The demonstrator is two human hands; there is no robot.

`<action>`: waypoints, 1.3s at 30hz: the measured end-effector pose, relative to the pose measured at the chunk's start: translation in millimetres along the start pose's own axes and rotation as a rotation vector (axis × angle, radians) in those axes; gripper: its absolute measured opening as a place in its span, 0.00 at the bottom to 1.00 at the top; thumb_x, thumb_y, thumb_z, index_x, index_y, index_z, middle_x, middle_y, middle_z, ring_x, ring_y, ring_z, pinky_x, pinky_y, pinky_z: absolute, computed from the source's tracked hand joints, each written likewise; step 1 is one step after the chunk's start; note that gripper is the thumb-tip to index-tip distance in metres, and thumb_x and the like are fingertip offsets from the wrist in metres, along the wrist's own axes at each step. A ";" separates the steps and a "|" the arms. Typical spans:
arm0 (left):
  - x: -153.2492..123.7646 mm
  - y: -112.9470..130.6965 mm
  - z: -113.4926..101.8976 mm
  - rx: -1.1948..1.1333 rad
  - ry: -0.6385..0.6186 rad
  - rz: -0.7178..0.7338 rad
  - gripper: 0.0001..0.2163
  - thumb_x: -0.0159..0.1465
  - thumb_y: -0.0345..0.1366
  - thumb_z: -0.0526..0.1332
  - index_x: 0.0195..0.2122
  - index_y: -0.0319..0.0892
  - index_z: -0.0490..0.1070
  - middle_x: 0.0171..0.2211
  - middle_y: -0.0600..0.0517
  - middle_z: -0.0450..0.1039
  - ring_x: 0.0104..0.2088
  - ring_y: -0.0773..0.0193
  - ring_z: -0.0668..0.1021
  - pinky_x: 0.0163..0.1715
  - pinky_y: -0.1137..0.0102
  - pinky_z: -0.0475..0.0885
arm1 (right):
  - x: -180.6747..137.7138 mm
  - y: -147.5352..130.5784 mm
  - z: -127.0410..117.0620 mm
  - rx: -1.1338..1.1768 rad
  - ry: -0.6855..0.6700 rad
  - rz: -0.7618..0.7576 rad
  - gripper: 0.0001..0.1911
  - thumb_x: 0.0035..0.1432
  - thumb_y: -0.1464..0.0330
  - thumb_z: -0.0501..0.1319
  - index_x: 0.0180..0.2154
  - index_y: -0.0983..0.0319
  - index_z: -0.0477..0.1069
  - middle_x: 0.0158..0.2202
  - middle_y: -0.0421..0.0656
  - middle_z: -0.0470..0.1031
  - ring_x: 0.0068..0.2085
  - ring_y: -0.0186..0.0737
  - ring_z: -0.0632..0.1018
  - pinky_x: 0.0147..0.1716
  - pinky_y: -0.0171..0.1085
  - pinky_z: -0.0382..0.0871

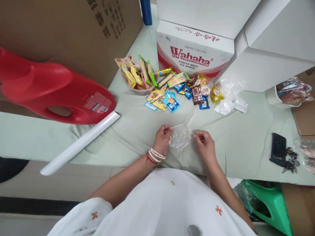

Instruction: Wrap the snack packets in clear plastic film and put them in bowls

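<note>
A thin clear plastic bag is stretched between my two hands, just above the cloth-covered table. My left hand, with beads and a red cord at the wrist, pinches the bag's left side. On the other side my right hand has its fingertips pinched on the bag's right edge. Beyond the hands lie wrapped snacks: yellow and blue packets, a brown cocoa packet and several small sweets. A clear bowl at the back left is heaped with more wrapped snacks.
A red jug and a white tube lie at the left. The Wahaba carton stands behind the snacks. Crumpled clear bags are right of them. A white bin, black wallet and keys are further right.
</note>
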State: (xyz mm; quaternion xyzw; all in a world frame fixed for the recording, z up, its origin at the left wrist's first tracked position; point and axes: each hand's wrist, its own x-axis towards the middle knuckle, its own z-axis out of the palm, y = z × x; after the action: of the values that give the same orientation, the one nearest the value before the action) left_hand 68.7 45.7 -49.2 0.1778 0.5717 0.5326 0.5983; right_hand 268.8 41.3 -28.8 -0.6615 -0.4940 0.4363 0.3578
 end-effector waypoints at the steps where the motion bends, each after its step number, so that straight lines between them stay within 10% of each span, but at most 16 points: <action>1: -1.1 0.0 1.0 -0.012 -0.011 -0.010 0.18 0.53 0.48 0.71 0.31 0.44 0.66 0.21 0.63 0.59 0.19 0.74 0.61 0.18 0.76 0.56 | -4.2 -4.7 -2.0 -0.084 0.063 -0.087 0.14 0.61 0.56 0.65 0.37 0.60 0.75 0.35 0.42 0.74 0.32 0.37 0.72 0.33 0.37 0.69; 11: -9.6 8.3 5.2 -0.052 -0.108 -0.015 0.17 0.58 0.49 0.69 0.33 0.44 0.64 0.20 0.62 0.62 0.17 0.73 0.65 0.17 0.76 0.59 | -33.0 -25.2 34.9 -0.430 -0.266 -0.814 0.10 0.70 0.62 0.60 0.47 0.57 0.77 0.42 0.47 0.78 0.41 0.45 0.75 0.38 0.41 0.71; 17: -16.4 17.5 -11.3 -0.078 -0.120 -0.120 0.17 0.58 0.48 0.66 0.42 0.46 0.64 0.32 0.56 0.75 0.18 0.70 0.73 0.16 0.75 0.56 | -25.7 -17.4 38.7 -0.121 -0.251 -0.489 0.09 0.69 0.63 0.61 0.37 0.58 0.76 0.31 0.41 0.74 0.32 0.38 0.72 0.34 0.38 0.67; 23: -28.5 8.7 -31.6 0.134 -0.228 -0.033 0.11 0.49 0.35 0.69 0.33 0.42 0.71 0.27 0.57 0.68 0.25 0.71 0.69 0.23 0.75 0.60 | -25.6 -20.7 38.3 0.231 -0.268 -0.012 0.15 0.63 0.54 0.65 0.35 0.60 0.75 0.27 0.38 0.70 0.26 0.32 0.64 0.26 0.34 0.59; 30: -30.8 11.0 -17.4 0.439 -0.323 0.276 0.11 0.59 0.44 0.70 0.31 0.41 0.77 0.28 0.54 0.68 0.29 0.67 0.68 0.31 0.70 0.64 | -24.0 -29.4 39.6 0.271 -0.253 -0.022 0.16 0.62 0.53 0.66 0.35 0.60 0.77 0.28 0.39 0.73 0.27 0.33 0.66 0.28 0.34 0.61; 39: -28.3 20.9 -14.0 0.274 -0.293 0.129 0.15 0.59 0.48 0.71 0.28 0.41 0.77 0.23 0.56 0.67 0.26 0.68 0.65 0.28 0.72 0.61 | -24.1 -30.2 30.3 0.149 -0.208 -0.027 0.18 0.66 0.52 0.60 0.34 0.59 0.72 0.27 0.38 0.70 0.25 0.33 0.64 0.25 0.33 0.59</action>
State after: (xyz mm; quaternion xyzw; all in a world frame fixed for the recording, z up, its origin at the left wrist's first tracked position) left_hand 53.6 24.1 -22.0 0.3693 0.5333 0.4554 0.6098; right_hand 227.1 27.1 -7.1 -0.5778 -0.5034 0.5332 0.3585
